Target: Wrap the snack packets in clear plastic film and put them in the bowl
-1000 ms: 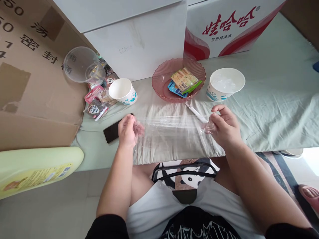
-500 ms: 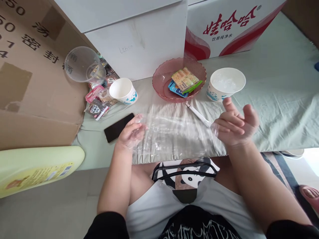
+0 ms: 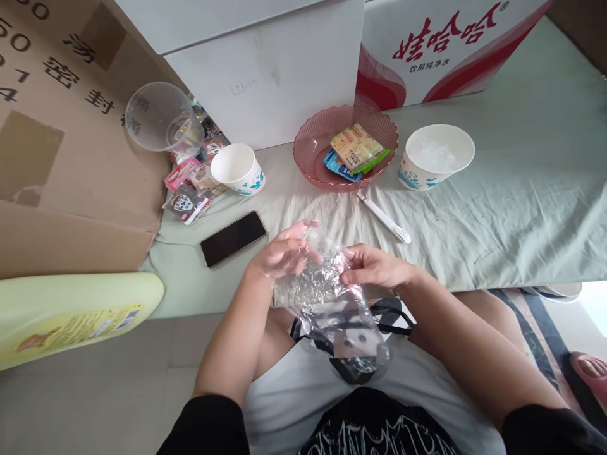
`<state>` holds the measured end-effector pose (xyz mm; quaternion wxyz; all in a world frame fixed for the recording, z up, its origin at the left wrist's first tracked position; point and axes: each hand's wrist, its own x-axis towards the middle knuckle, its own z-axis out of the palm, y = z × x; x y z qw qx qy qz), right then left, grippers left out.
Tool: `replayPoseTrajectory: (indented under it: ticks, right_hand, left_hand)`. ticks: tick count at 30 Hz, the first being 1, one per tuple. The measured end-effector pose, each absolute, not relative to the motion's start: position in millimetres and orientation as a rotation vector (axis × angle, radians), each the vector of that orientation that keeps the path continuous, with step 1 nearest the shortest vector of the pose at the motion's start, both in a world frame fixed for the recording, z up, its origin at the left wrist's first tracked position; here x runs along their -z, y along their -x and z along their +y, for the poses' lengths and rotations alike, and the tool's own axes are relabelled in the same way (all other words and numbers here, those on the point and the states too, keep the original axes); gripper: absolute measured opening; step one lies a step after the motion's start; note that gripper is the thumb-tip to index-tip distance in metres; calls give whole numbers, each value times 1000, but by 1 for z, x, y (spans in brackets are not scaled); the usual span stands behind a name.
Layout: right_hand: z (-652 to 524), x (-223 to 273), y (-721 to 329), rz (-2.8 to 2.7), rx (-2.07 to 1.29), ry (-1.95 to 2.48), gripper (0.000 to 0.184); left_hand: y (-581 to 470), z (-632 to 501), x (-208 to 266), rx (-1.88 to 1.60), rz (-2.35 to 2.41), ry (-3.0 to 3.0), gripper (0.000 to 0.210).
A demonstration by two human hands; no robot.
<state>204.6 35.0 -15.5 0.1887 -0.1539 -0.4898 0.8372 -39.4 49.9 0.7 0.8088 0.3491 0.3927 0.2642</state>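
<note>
A crumpled sheet of thin clear plastic film [image 3: 327, 287] hangs between my hands, its lower end drooping over my lap. My left hand [image 3: 287, 249] holds its left side with curled fingers, some of them seen through the film. On the other side, my right hand [image 3: 374, 266] pinches the upper edge between thumb and fingers. A black phone [image 3: 234, 239] lies just left of my left hand. Beyond my right hand rests a white-handled tool [image 3: 385, 218], perhaps a peeler or cutter.
Farther back stand a white paper bowl [image 3: 244, 174], a pink ribbed bowl [image 3: 310, 161] with snack packets [image 3: 358, 148], and another paper bowl [image 3: 436, 151] containing clear plastic. Snack bags [image 3: 190, 202] and a clear tub [image 3: 159, 117] sit left, beside a carton [image 3: 71, 208]. White boxes [image 3: 294, 82] line the back.
My hands have come together from a wide stretch, mostly by my right hand moving left. The film, spread taut before, is now bunched and hanging. The phone is fully uncovered.
</note>
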Motion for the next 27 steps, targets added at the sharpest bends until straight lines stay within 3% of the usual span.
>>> replayPoseTrajectory:
  ticks: [7,11,14,16,18,20,24,27]
  right_hand:
    - [33,12,-207,-1200,-2034,735,38]
    - [35,12,-201,-1049,-1870,937,45]
    - [36,13,-201,-979,-1835,1037,48]
    - [37,15,-203,-962,-1815,1077,48]
    - [37,19,-206,-982,-1778,1102,47]
    - [36,22,-207,-1021,-1709,1122,51]
    - [33,25,-208,-1038,-1513,1166,76]
    - [31,23,-209,-1076,-1401,1102,81]
  left_hand:
    - [42,57,1,-1137,1054,-732,69]
    - [19,52,5,-936,906,-671,83]
    - [10,48,10,-705,863,-726,63]
    - [11,48,12,-680,938,-776,47]
    - [13,48,13,-749,1036,-820,45]
    - [16,47,11,-849,1114,-861,55]
    - [16,43,7,-1054,1207,-959,91]
    - [16,40,6,-1176,1224,-1064,86]
